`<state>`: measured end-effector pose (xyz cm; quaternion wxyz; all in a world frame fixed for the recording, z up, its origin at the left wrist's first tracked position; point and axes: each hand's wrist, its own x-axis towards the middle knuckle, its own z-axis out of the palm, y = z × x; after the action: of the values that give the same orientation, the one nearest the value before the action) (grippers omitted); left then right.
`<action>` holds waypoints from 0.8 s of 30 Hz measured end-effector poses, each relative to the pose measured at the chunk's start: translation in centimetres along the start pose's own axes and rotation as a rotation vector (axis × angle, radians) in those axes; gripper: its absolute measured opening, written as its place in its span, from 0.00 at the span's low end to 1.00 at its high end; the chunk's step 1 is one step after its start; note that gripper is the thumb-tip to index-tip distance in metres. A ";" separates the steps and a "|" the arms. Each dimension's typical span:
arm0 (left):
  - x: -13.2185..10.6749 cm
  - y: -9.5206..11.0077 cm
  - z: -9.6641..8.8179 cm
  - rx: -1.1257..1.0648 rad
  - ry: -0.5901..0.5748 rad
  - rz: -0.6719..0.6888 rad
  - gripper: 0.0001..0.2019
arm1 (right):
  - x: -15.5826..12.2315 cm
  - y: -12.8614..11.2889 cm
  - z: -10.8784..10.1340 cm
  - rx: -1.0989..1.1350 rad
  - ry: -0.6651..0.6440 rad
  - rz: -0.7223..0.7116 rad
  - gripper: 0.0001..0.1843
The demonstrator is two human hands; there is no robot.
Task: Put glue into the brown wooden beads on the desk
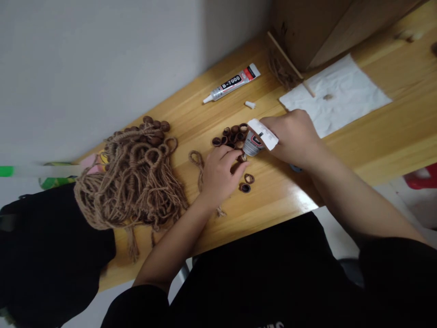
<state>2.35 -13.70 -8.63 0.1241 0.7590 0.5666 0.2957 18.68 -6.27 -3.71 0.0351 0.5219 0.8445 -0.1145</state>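
Observation:
My right hand (292, 136) grips a glue tube (253, 145), tilted with its nozzle end down. Between the thumb and fingers of my left hand (220, 173) is a small brown nutshell half (242, 157), and the tube's tip meets it or sits just over it; I cannot tell which. Several more nutshell halves (235, 132) lie in a cluster just beyond my fingers. Two others, one a shell half (245, 187), rest on the near side of my left hand. A braided cord (197, 159) with a loop runs partly beneath my left hand.
To the left is a big heap of braided cords (136, 182) with round brown nuts (153, 130). A second glue tube (232, 85) and a white cap (250, 105) lie at the back. Right of them are a wooden stick (285, 54), a white tissue (355, 95) and a cardboard box (307, 32).

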 end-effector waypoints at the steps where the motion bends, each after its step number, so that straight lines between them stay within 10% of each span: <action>1: 0.0 0.0 0.0 0.003 -0.002 -0.003 0.06 | 0.0 0.0 0.0 -0.001 0.006 -0.001 0.12; 24: 0.0 -0.1 0.0 0.009 -0.001 0.012 0.06 | 0.1 0.0 0.3 0.034 0.031 -0.015 0.09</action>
<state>2.28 -13.65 -8.72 0.1194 0.7630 0.5633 0.2936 18.64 -6.29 -3.98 0.0125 0.5177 0.8469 -0.1210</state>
